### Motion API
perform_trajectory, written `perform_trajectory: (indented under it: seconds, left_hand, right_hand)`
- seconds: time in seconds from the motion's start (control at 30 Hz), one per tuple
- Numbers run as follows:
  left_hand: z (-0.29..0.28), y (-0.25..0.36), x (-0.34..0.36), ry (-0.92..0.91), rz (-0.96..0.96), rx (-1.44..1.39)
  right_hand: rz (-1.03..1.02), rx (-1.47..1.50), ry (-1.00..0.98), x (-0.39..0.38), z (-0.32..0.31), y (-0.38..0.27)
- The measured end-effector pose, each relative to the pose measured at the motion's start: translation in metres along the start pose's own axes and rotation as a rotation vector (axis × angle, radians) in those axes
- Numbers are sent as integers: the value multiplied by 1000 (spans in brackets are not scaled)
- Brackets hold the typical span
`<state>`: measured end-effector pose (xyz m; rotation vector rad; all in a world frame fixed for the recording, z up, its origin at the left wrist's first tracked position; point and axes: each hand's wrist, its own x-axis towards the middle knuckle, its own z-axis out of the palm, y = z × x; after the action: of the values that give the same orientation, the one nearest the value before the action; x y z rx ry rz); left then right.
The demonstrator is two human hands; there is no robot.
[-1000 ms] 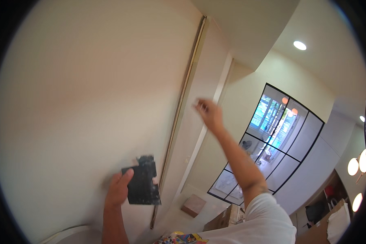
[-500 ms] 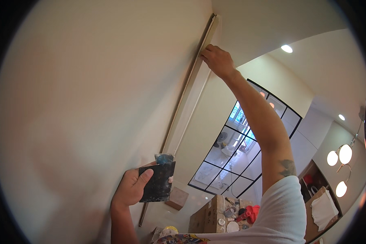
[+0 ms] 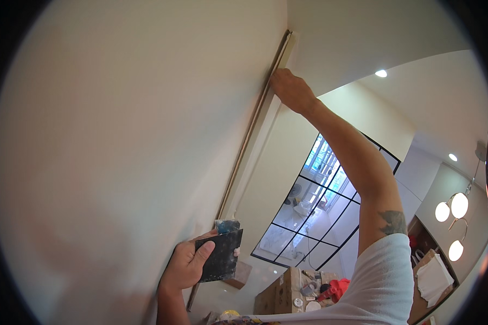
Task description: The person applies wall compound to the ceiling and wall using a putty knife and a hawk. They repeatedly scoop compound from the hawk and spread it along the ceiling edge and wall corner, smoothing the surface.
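My left hand (image 3: 185,266) is closed around a black scraper plate (image 3: 220,255), low beside the wall. Behind its upper edge sticks up a second, bluish blade (image 3: 228,226) with whitish smears, held in the same grip. A small white dab shows at the black plate's right edge. High up, my right hand (image 3: 293,89) is closed at the edge of a long narrow trim strip (image 3: 249,138), near the strip's upper end. Its fingertips are hidden against the strip, so what they grip cannot be made out.
The pale wall (image 3: 119,135) fills the left side. A black-framed glass partition (image 3: 309,211) stands beyond my right arm. Below are a cardboard box (image 3: 274,295) topped with small containers and a red item (image 3: 339,288). Globe lamps (image 3: 459,206) hang at right.
The view has shifted a little, so the scene sits lower in the picture. My right hand is slightly nearer the strip's upper end. My left hand keeps its grip and has moved slightly right.
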<state>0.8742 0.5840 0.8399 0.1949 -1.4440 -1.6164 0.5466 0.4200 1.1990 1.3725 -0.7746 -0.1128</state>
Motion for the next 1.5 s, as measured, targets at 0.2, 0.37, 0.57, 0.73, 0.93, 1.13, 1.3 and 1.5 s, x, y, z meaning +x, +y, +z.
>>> perform_trajectory:
  seconds: [0.2,0.37,0.57,0.73,0.93,1.13,1.3,1.5]
  left_hand:
    - [-7,-11,-1,23,-12,55]
    - [-14,-22,3,61,38,276]
    - [-9,-20,1,90,38,139]
    - [-7,-12,-1,94,81,232]
    - [-2,-10,1,20,62,71]
    - [2,3,-1,-24,37,48]
    - [6,4,-2,94,56,219]
    - [5,1,-7,148,42,305]
  right_hand:
    - [621,543,439,7,-14,39]
    - [876,1301,497,13,-57,72]
    - [784,1605,772,15,-130,83]
    - [891,1239,745,-80,-119,78]
    - [1058,668,-209,-346,-30,-182]
    - [1487,1302,-1742,-559,-161,-519]
    - [1486,1390,-1830,-554,-226,-523]
    - [1479,1394,-1852,-556,-260,-512]
